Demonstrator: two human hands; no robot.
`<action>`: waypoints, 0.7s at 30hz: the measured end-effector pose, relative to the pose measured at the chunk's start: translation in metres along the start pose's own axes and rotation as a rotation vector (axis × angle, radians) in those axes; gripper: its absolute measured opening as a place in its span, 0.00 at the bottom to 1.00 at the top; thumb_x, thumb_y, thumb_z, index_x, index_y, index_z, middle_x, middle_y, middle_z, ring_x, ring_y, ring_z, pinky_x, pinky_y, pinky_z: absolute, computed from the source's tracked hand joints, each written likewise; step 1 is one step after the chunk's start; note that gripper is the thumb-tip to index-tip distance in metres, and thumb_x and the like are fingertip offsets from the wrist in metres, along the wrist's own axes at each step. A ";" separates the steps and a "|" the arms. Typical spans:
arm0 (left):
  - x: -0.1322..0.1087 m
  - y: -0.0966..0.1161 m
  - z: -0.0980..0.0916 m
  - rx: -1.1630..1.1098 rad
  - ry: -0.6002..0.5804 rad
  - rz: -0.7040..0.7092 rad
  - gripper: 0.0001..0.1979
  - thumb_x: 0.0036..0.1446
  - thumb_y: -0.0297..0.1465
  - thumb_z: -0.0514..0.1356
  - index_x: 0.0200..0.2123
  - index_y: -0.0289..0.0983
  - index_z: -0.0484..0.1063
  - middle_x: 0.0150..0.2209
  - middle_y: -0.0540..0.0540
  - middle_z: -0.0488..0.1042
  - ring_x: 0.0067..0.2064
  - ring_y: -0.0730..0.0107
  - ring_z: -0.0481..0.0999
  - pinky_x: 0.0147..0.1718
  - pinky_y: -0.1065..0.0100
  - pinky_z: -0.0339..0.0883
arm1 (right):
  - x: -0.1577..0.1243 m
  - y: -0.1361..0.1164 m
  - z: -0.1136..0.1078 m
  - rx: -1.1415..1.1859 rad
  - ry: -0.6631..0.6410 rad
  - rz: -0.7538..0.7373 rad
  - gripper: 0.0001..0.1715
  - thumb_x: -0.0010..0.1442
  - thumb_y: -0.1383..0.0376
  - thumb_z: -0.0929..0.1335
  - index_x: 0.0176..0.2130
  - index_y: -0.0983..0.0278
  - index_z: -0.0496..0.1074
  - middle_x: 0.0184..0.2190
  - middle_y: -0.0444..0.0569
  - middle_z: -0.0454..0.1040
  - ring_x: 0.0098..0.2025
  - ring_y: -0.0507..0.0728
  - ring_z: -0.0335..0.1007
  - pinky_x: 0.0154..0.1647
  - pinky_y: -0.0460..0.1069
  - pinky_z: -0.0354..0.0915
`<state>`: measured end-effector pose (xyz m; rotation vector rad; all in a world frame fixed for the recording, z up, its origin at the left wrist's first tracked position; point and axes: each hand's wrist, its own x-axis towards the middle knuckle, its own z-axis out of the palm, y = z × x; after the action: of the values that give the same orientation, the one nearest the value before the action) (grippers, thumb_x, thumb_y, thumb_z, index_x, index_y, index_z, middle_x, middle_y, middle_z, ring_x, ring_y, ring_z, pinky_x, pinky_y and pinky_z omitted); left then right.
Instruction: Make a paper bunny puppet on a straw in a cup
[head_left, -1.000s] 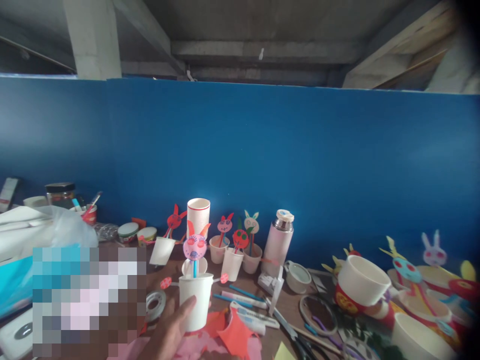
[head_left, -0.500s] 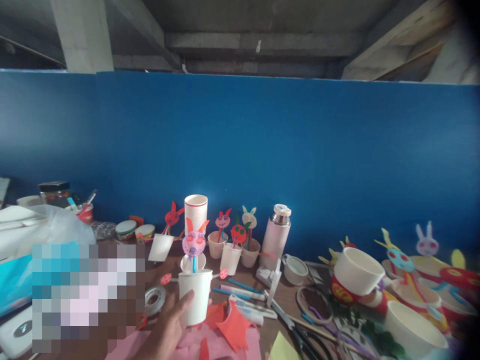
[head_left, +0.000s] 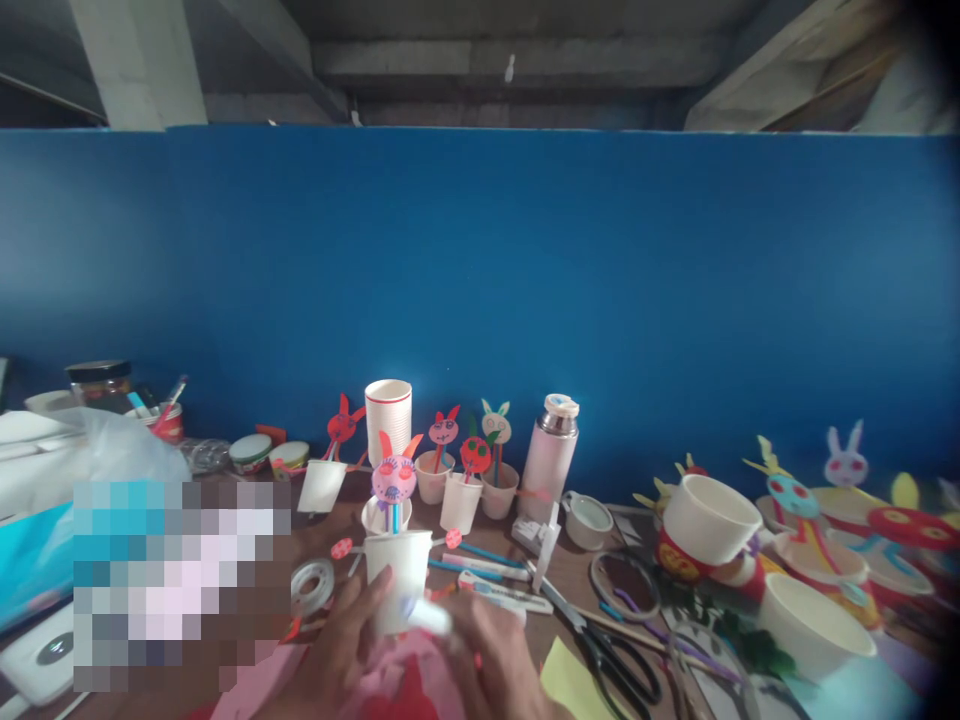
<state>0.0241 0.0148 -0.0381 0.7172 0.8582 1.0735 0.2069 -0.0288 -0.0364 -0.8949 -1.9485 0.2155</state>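
My left hand (head_left: 349,635) grips a white paper cup (head_left: 401,570) from its left side, holding it upright. Out of the cup rises a pink paper rabbit head (head_left: 394,480) with red ears, on a blue straw. Small red paws stick out at both sides of the cup. Blurred by motion, my right hand (head_left: 487,640) is closed around a short white marker (head_left: 430,615), its purplish end at the cup's lower front. Pink paper (head_left: 409,675) with red pieces lies below both hands.
Behind stand several rabbit cups, a stack of paper cups (head_left: 388,420) and a pink thermos (head_left: 550,460). Black scissors (head_left: 619,660) and a clear tape roll (head_left: 656,595) lie to the right. White tubs (head_left: 709,520) fill the right side; another tape roll (head_left: 311,585) sits left.
My right hand has come in from below with the white marker, reaching the cup's front. The held cup has shifted slightly right in view. The camera view has also shifted a little.
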 end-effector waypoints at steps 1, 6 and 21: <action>0.000 0.001 0.001 -0.010 -0.012 -0.002 0.15 0.49 0.37 0.68 0.39 0.38 0.73 0.31 0.45 0.79 0.37 0.59 0.78 0.32 0.68 0.71 | 0.002 0.002 -0.004 0.055 0.048 0.100 0.17 0.68 0.60 0.55 0.49 0.60 0.67 0.33 0.49 0.73 0.35 0.56 0.71 0.36 0.49 0.66; -0.003 0.010 0.011 -0.110 -0.066 -0.025 0.17 0.51 0.36 0.66 0.43 0.35 0.72 0.35 0.43 0.80 0.38 0.58 0.78 0.33 0.64 0.72 | 0.011 0.003 -0.009 0.310 0.198 0.486 0.20 0.68 0.56 0.54 0.38 0.63 0.68 0.22 0.41 0.60 0.23 0.51 0.57 0.24 0.44 0.58; 0.000 0.009 0.011 -0.152 -0.113 -0.064 0.17 0.42 0.33 0.70 0.37 0.35 0.74 0.36 0.44 0.81 0.40 0.55 0.79 0.39 0.64 0.70 | -0.050 -0.006 -0.018 -0.275 -0.252 -0.191 0.20 0.66 0.55 0.55 0.34 0.61 0.68 0.23 0.46 0.69 0.24 0.54 0.61 0.23 0.49 0.49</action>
<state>0.0291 0.0165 -0.0250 0.6123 0.6908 1.0193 0.2330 -0.0699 -0.0583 -0.8813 -2.3235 -0.0570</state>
